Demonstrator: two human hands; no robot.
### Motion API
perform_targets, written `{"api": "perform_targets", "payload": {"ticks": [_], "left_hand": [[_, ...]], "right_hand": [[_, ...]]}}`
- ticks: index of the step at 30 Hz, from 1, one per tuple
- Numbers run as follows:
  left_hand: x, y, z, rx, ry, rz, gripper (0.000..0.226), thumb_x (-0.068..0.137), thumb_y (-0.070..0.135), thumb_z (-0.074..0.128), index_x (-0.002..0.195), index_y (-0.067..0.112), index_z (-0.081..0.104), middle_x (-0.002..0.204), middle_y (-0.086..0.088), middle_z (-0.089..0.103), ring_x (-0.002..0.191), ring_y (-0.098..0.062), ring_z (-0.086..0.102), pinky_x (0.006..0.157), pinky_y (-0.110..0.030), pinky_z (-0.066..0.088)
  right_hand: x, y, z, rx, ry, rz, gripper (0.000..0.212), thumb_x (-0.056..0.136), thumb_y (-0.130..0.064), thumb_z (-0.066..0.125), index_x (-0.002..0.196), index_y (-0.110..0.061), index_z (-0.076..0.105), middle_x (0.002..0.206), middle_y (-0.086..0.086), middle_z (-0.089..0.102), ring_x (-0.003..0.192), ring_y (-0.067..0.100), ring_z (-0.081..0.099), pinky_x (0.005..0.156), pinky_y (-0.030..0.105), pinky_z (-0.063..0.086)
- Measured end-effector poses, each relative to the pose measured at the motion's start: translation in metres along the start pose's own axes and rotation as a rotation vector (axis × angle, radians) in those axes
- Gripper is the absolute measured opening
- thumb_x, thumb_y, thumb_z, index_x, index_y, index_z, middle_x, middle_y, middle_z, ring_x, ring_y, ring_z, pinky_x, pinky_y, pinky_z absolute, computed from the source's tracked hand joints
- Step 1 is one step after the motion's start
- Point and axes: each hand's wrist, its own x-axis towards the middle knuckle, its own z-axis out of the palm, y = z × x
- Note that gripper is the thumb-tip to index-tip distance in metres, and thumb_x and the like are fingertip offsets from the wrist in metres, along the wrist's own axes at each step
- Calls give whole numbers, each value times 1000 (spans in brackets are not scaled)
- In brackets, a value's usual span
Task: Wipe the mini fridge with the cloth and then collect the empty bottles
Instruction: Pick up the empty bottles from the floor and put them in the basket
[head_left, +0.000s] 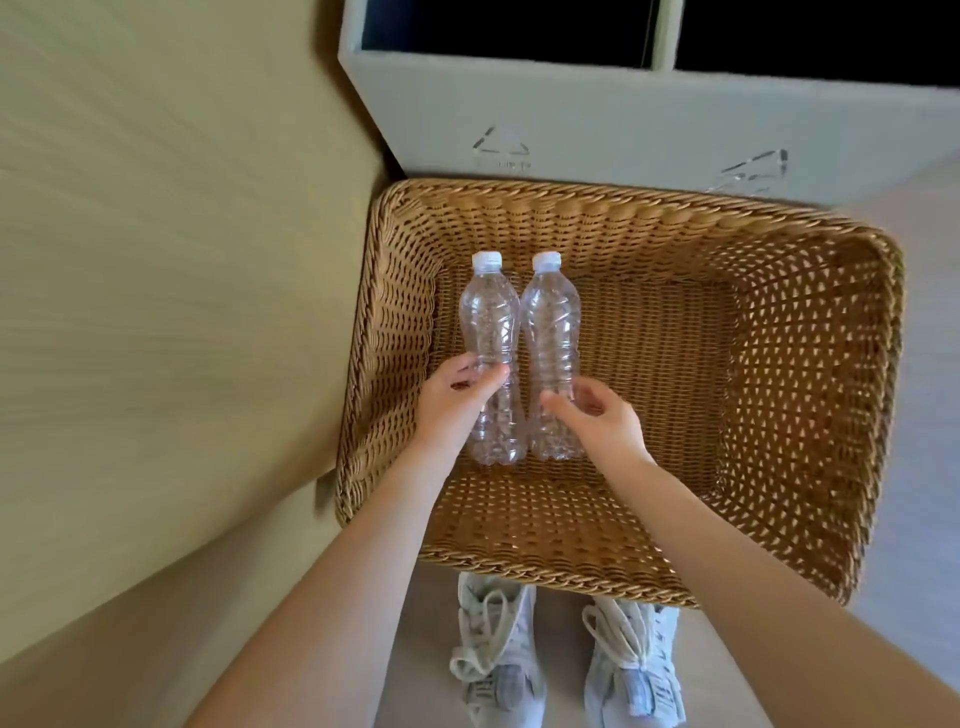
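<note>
My left hand (457, 395) curls round the lower body of the left bottle (488, 317). Just beside it is the right bottle (550, 327), cap also pointing away, and my right hand (597, 415) grips its lower part. Both bottles are inside the wicker basket (810, 395), towards its left wall.

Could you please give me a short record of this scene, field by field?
left hand: grips the left bottle low on its body
right hand: grips the right bottle low on its body
bottle state: clear, empty, white caps on, side by side
basket: woven, beneath both; contact with its floor unclear
behind it: grey bin with recycling marks
</note>
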Motion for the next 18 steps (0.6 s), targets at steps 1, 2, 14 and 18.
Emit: {"api": "perform_targets", "payload": {"ticks": [1,2,14,18], "left_hand": [[6,-5,1,-7,15,-1,63,85,48,74,139,21,55,111,16,60,100,2,54,83,-21,40],[12,-9,2,-15,34,-2,62,84,46,75,138,20,55,108,17,60,97,6,53,77,-18,38],[36,-24,6,13,187,23,57,85,35,78,132,12,57,124,0,65,90,0,59,64,-9,40],[36,-29,5,37,182,21,59,86,36,77,135,10,56,128,-4,65,105,-12,61,76,-15,44]], "right_hand": [[7,4,4,-24,9,-6,63,77,-58,76,131,-30,58,99,-24,54,94,1,56,72,13,39],[13,7,9,-46,18,-11,65,77,-58,76,132,-28,59,100,-20,56,96,4,56,76,15,40],[26,11,39,-54,55,4,60,80,-50,78,129,-25,54,103,-9,63,91,9,63,62,19,46],[26,11,41,-82,51,-14,63,82,-49,76,134,-21,55,100,-15,59,92,9,62,63,18,46]]}}
